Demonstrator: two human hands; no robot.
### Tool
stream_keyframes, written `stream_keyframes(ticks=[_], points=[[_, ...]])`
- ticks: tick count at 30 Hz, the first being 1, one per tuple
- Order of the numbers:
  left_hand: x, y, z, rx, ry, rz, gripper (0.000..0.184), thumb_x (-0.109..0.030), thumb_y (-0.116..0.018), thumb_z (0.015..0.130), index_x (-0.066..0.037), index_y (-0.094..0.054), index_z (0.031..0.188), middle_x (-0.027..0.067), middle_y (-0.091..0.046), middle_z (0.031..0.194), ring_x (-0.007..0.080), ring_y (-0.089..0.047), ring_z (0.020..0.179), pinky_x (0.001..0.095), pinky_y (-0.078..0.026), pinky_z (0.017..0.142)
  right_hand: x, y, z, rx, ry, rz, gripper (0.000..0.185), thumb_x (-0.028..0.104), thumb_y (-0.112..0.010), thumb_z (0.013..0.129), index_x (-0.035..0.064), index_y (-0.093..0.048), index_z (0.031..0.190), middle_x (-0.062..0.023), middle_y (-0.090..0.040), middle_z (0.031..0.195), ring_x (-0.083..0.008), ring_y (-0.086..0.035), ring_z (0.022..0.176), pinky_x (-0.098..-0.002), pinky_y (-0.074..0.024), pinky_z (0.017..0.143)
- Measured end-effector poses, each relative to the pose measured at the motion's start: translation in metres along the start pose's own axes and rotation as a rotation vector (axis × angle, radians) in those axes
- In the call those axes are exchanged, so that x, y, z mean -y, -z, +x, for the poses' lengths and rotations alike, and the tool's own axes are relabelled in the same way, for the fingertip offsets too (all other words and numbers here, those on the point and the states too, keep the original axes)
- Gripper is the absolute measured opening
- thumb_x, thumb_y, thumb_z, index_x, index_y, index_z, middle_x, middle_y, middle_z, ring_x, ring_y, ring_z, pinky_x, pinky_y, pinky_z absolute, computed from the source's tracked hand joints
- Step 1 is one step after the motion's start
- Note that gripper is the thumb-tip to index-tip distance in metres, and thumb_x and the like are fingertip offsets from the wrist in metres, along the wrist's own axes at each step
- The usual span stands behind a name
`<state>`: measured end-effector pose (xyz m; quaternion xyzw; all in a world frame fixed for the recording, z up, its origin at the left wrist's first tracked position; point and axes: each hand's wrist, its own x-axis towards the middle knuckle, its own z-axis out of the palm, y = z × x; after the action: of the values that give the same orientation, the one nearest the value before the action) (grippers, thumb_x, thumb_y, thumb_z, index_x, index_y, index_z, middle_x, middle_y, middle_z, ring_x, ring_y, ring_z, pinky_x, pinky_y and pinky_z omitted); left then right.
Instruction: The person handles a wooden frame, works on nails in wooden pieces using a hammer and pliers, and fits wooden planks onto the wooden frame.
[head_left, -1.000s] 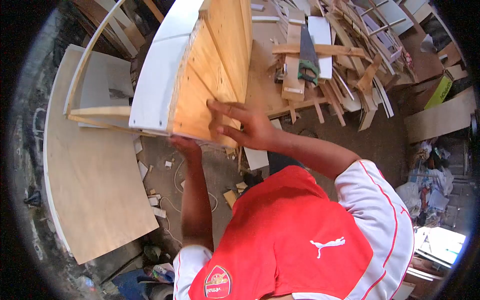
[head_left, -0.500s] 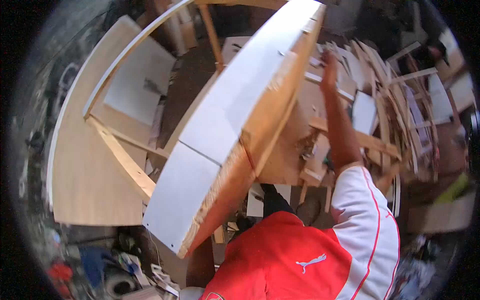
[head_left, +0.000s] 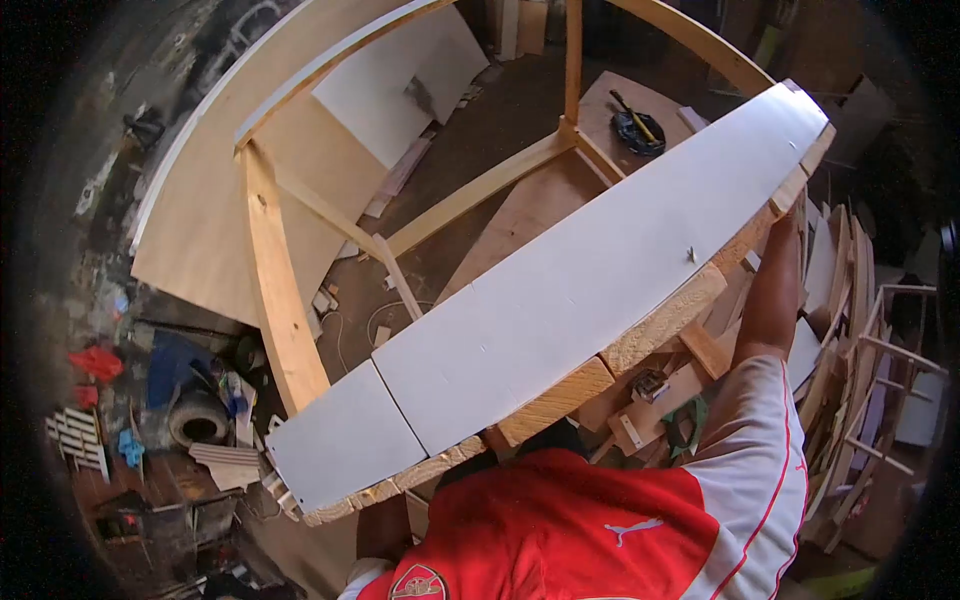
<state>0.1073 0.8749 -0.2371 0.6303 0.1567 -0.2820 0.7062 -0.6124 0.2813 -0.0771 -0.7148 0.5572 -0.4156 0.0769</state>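
Workshop clutter is spread all round: a plywood sheet [head_left: 200, 235] is propped at ten o'clock, a tyre [head_left: 198, 418] is seen at eight, and a woodpile [head_left: 845, 290] is heaped at three. Across the middle, from eight o'clock to two, a white panel [head_left: 560, 290] is set at a slant, edged on its near side with rough timbers [head_left: 555, 400]. An open timber frame [head_left: 270, 260] is seen beyond it; whether the two are joined cannot be told. Near seven o'clock the left forearm [head_left: 385, 525] is seen, its left hand being hidden by the panel. Toward two o'clock the right forearm [head_left: 768, 300] is raised to the near edge, where the right hand is mostly masked; neither grip can be told. Weight is best shared between both ends, palms kept clear of splinters.
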Motion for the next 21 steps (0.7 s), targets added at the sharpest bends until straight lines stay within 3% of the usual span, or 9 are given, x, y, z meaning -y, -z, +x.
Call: stream_keyframes(ticks=[1,4,5,7,11,14,18,21], points=[[0.001,0.002,-0.005,-0.011,-0.004,-0.011,0.057,-0.04,-0.051,0.099,0.007,-0.047,0.132,0.0227,-0.056,0.129,0.0349,-0.059,0.113,0.0472,-0.049,0.095,0.031,0.007,-0.002,0.067,0.071,-0.228,0.037,0.023,-0.06,0.095,0.0017,-0.059,0.125,-0.0159,-0.065,0.126,-0.0279,-0.062,0.116,-0.04,-0.0479,0.099],[0.004,0.006,-0.016,-0.033,-0.015,-0.042,0.058,-0.041,-0.051,0.099,0.007,-0.046,0.132,0.0226,-0.056,0.129,0.0347,-0.059,0.114,0.0472,-0.049,0.096,0.063,0.015,-0.001,0.021,0.204,-0.173,0.039,0.022,-0.061,0.093,0.0039,-0.059,0.127,-0.0135,-0.064,0.127,-0.0292,-0.062,0.116,-0.0399,-0.0473,0.101],[0.005,0.011,-0.018,-0.042,-0.017,-0.056,0.058,-0.041,-0.051,0.099,0.007,-0.046,0.132,0.0225,-0.056,0.129,0.0347,-0.059,0.114,0.0471,-0.049,0.096,0.098,0.022,-0.004,0.062,0.116,-0.082,0.041,0.022,-0.061,0.093,0.0046,-0.057,0.131,-0.0133,-0.063,0.13,-0.028,-0.061,0.119,-0.0393,-0.0473,0.101],[0.006,0.02,-0.022,-0.058,-0.019,-0.074,0.058,-0.041,-0.051,0.099,0.006,-0.046,0.132,0.0224,-0.056,0.129,0.0346,-0.059,0.114,0.0471,-0.049,0.096,0.057,0.021,0.014,0.181,0.167,0.005,0.045,0.024,-0.061,0.094,0.005,-0.055,0.134,-0.0134,-0.062,0.132,-0.0272,-0.059,0.122,-0.0388,-0.0463,0.103],[0.012,0.032,-0.028,-0.083,-0.016,-0.119,0.059,-0.042,-0.051,0.099,0.006,-0.046,0.133,0.0222,-0.055,0.13,0.0345,-0.059,0.114,0.0471,-0.049,0.096,0.056,0.019,0.015,0.124,0.173,0.123,0.045,0.026,-0.06,0.094,0.0053,-0.054,0.135,-0.0134,-0.063,0.131,-0.0285,-0.058,0.124,-0.039,-0.044,0.106],[0.014,0.062,-0.029,-0.093,-0.034,-0.15,0.059,-0.042,-0.05,0.099,0.006,-0.045,0.133,0.0221,-0.055,0.13,0.0344,-0.058,0.115,0.0471,-0.049,0.096,0.062,0.01,0.003,0.304,0.096,0.389,0.053,0.034,-0.04,0.105,0.0064,-0.035,0.15,-0.0089,-0.048,0.147,-0.0263,-0.049,0.132,-0.042,-0.0405,0.11],[0.017,0.096,-0.042,-0.125,-0.056,-0.185,0.06,-0.043,-0.05,0.099,0.006,-0.045,0.134,0.0219,-0.055,0.131,0.0342,-0.058,0.115,0.047,-0.049,0.096,0.084,-0.007,0.012,0.45,-0.111,0.746,0.051,0.031,-0.034,0.106,0.0062,-0.035,0.15,-0.0095,-0.047,0.148,-0.027,-0.047,0.134,-0.0433,-0.0385,0.112],[0.034,0.142,-0.054,-0.139,-0.092,-0.269,0.06,-0.043,-0.05,0.099,0.006,-0.045,0.134,0.0217,-0.054,0.131,0.0341,-0.058,0.115,0.047,-0.048,0.097,0.114,0.002,-0.004,0.465,0.025,0.823,0.051,0.031,-0.033,0.106,0.0058,-0.036,0.15,-0.0098,-0.048,0.147,-0.0275,-0.046,0.134,-0.0437,-0.0373,0.113]])
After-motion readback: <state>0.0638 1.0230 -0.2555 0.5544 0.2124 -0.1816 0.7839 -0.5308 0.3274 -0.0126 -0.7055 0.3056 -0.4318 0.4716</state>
